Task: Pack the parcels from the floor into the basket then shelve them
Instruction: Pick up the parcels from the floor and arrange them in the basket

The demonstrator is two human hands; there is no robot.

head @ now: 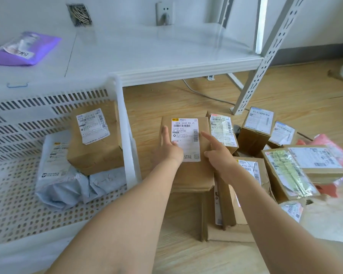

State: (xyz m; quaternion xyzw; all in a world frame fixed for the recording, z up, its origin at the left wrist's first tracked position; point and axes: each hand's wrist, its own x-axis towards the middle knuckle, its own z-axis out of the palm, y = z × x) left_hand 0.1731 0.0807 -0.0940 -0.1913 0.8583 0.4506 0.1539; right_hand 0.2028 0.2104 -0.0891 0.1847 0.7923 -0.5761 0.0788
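Both hands, left hand and right hand, lie open and flat on the cardboard box on the floor, gripping nothing. Lifted by flat palms alone it could slip; boxes crowd it at 3 o'clock. At 9 o'clock the basket already holds two parcels; the shelf waits at 12 o'clock
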